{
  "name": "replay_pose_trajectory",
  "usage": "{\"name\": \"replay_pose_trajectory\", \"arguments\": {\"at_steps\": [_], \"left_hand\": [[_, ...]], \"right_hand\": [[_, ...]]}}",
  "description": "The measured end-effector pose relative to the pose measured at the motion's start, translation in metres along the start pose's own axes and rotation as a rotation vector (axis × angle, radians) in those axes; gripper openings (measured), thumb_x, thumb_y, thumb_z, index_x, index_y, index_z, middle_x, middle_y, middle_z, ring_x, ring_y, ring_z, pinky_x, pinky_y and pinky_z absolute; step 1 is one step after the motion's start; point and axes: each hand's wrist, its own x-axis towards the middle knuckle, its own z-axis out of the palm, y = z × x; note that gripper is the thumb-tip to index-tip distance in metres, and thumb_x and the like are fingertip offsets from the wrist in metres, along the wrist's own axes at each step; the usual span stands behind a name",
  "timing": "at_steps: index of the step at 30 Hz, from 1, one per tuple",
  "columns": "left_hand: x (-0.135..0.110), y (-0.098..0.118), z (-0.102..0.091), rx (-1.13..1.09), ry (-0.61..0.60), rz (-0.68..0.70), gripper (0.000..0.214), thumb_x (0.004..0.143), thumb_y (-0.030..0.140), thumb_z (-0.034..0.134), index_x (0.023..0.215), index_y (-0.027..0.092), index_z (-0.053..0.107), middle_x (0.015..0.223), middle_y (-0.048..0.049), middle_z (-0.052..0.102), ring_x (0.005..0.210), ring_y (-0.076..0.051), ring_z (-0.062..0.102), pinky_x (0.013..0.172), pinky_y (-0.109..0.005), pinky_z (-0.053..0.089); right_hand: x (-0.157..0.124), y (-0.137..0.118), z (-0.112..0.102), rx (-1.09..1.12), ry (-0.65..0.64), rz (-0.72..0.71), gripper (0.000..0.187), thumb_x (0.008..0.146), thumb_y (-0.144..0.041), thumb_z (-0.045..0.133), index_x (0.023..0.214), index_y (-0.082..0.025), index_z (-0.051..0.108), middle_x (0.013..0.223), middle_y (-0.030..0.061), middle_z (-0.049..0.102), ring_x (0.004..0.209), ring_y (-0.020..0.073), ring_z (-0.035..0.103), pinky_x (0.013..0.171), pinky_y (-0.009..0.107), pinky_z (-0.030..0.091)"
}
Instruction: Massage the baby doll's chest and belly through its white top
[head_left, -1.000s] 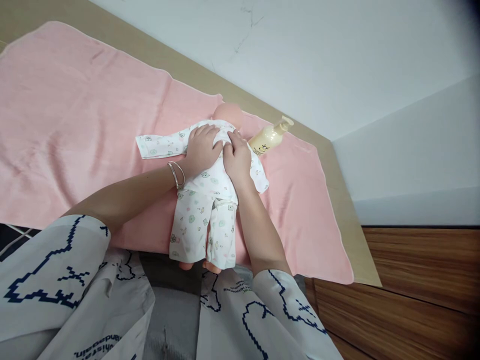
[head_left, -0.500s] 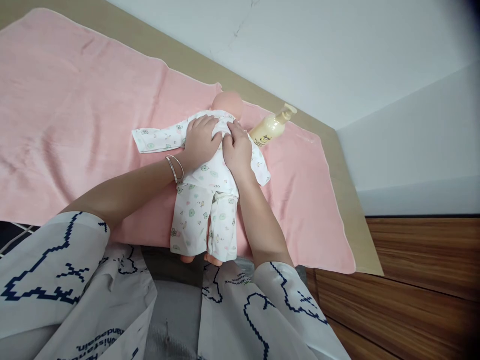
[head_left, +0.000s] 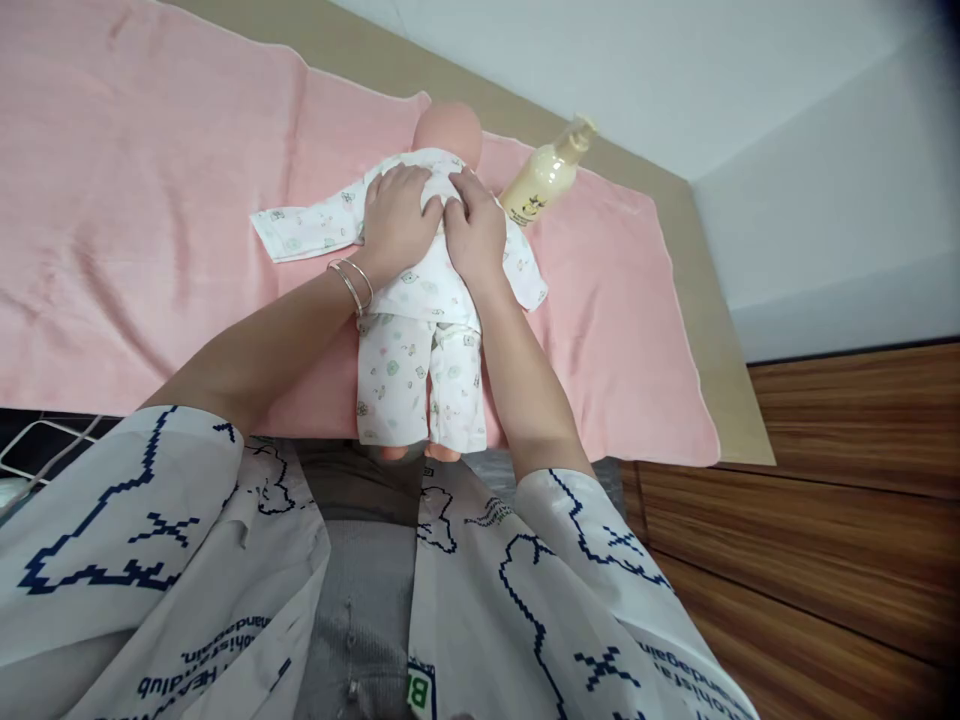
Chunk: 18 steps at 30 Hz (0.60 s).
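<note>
A baby doll (head_left: 420, 330) in white printed pyjamas lies face down on a pink towel (head_left: 150, 200), its bald head (head_left: 448, 128) pointing away from me. My left hand (head_left: 394, 220) lies flat on the doll's upper back, with bangles on the wrist. My right hand (head_left: 474, 230) rests beside it on the right shoulder, fingers stretched and thumb touching the left hand. Both palms press on the cloth and neither grips it. The doll's feet (head_left: 420, 452) stick out over the towel's near edge.
A cream pump bottle (head_left: 546, 175) lies on the towel just right of the doll's head. The towel covers a beige table (head_left: 720, 340) set against a white wall. Wooden floor (head_left: 825, 520) shows at the right. A white wire rack (head_left: 37, 445) peeks in at the left.
The view has tilted down, so the doll and hands sit higher in the frame. Both hands stay on the doll's back with only small shifts of the fingers.
</note>
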Motion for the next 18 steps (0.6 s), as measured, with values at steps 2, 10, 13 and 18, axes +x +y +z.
{"name": "replay_pose_trajectory", "arguments": {"at_steps": [2,10,13,18], "left_hand": [[0.001,-0.001,0.001,0.018,-0.010,0.008,0.035,0.100,0.038,0.049,0.130,0.021,0.059,0.140,-0.0055,0.062,0.141,-0.026,0.047,0.130,-0.049,0.027],[-0.009,-0.003,-0.008,0.054,-0.068,0.030,0.042,0.101,0.035,0.052,0.139,0.019,0.056,0.153,-0.0072,0.051,0.155,-0.033,0.032,0.133,-0.055,0.022],[-0.027,-0.002,-0.018,0.100,-0.116,0.027,0.048,0.102,0.031,0.053,0.146,0.014,0.047,0.159,-0.0085,0.044,0.156,-0.033,0.029,0.132,-0.062,0.018],[-0.069,0.009,-0.042,0.180,-0.184,0.021,0.052,0.102,0.032,0.057,0.148,0.015,0.042,0.154,-0.0075,0.050,0.154,-0.032,0.031,0.132,-0.059,0.021]], "right_hand": [[-0.001,-0.005,-0.002,-0.033,0.011,0.021,0.043,0.103,-0.039,0.037,0.136,-0.024,0.061,0.147,0.0015,0.060,0.149,0.0249,0.045,0.128,0.054,0.034],[-0.016,-0.031,-0.015,-0.092,-0.027,0.157,0.045,0.104,-0.027,0.042,0.148,-0.016,0.047,0.161,0.0082,0.044,0.157,0.0280,0.029,0.131,0.056,0.025],[-0.037,-0.040,-0.021,-0.065,-0.039,0.221,0.050,0.104,-0.030,0.044,0.152,-0.016,0.041,0.166,0.0110,0.036,0.160,0.0310,0.019,0.131,0.058,0.020],[-0.090,-0.051,-0.033,-0.026,-0.091,0.221,0.059,0.105,-0.027,0.043,0.158,-0.007,0.026,0.170,0.0173,0.024,0.162,0.0278,0.010,0.132,0.048,0.015]]}}
